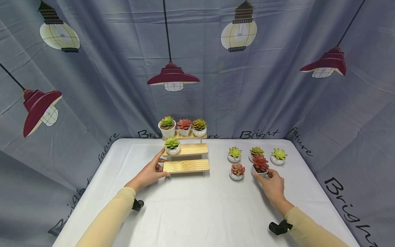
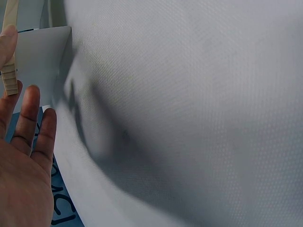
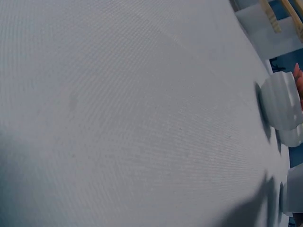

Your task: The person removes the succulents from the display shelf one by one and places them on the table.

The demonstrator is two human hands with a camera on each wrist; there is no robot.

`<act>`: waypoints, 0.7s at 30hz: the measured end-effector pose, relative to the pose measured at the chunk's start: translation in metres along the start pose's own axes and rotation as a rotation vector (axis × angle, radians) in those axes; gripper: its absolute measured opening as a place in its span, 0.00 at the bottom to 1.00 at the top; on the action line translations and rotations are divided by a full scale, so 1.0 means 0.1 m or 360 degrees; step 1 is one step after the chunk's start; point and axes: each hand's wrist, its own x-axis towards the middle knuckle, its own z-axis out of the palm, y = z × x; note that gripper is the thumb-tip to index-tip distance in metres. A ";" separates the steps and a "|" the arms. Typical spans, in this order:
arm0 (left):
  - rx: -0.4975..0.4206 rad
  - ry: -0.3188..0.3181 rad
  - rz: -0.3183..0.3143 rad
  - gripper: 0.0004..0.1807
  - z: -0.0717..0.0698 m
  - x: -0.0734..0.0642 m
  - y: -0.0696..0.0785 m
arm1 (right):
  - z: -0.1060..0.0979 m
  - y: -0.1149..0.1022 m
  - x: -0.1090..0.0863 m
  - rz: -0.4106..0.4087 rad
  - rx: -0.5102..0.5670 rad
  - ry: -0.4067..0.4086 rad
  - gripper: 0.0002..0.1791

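Note:
My right hand (image 1: 273, 185) holds a dark red succulent (image 1: 260, 163) in a small white pot by its sides, among the other potted succulents on the right. This hand is out of sight in the right wrist view. On the left, my left hand (image 1: 151, 170) grips the left end of a three-tier wooden stand (image 1: 186, 166), thumb at the bottom tier's front corner. In the left wrist view, thumb and index finger are at the tier's end (image 2: 9, 78), other fingers extended. A green succulent (image 1: 171, 143) sits at the left of the middle tier.
Three potted succulents (image 1: 184, 127) line the top tier. Near my right hand stand a pink succulent (image 1: 237, 169) and green ones (image 1: 235, 153), (image 1: 279, 155), plus a darker green one (image 1: 256, 152) partly behind the held plant. A white cloth covers the table (image 1: 197, 212); a printed curtain (image 1: 203, 103) hangs behind.

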 end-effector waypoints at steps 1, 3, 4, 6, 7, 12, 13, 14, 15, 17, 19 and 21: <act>-0.0004 -0.0001 -0.0003 0.62 0.00 0.00 0.00 | 0.00 0.01 0.00 0.0011 0.0003 -0.0002 0.43; -0.0015 -0.0004 -0.0009 0.62 0.00 0.00 0.01 | 0.01 0.03 0.00 0.0030 0.0009 -0.0001 0.44; -0.0019 -0.0006 -0.0010 0.62 0.00 0.00 0.01 | 0.02 0.04 0.00 0.0041 0.0008 0.0002 0.45; -0.0024 -0.0006 -0.0013 0.62 0.00 0.00 0.01 | 0.02 0.05 0.00 0.0058 0.0010 0.0010 0.46; -0.0025 -0.0005 -0.0011 0.62 0.00 0.00 0.01 | 0.03 0.06 0.01 0.0065 0.0011 0.0014 0.46; -0.0034 -0.0001 -0.0003 0.61 0.00 0.00 0.01 | 0.04 0.09 0.02 0.0077 0.0002 0.0030 0.46; -0.0037 0.0000 -0.0003 0.61 0.00 0.01 0.01 | 0.04 0.09 0.02 0.0079 0.0000 0.0031 0.46; -0.0041 0.0001 -0.0003 0.62 0.00 0.01 0.00 | 0.04 0.10 0.02 0.0082 -0.0004 0.0032 0.46; -0.0043 0.0002 -0.0001 0.62 0.00 0.01 0.00 | 0.05 0.10 0.02 0.0086 -0.0009 0.0032 0.47; -0.0043 0.0002 0.0000 0.62 0.00 0.01 0.00 | 0.05 0.11 0.02 0.0094 -0.0020 0.0033 0.47; -0.0041 0.0001 0.0002 0.62 0.00 0.01 0.00 | 0.06 0.11 0.02 0.0104 -0.0026 0.0036 0.47; -0.0040 0.0001 0.0003 0.62 0.00 0.01 0.00 | 0.06 0.12 0.02 0.0111 -0.0035 0.0040 0.48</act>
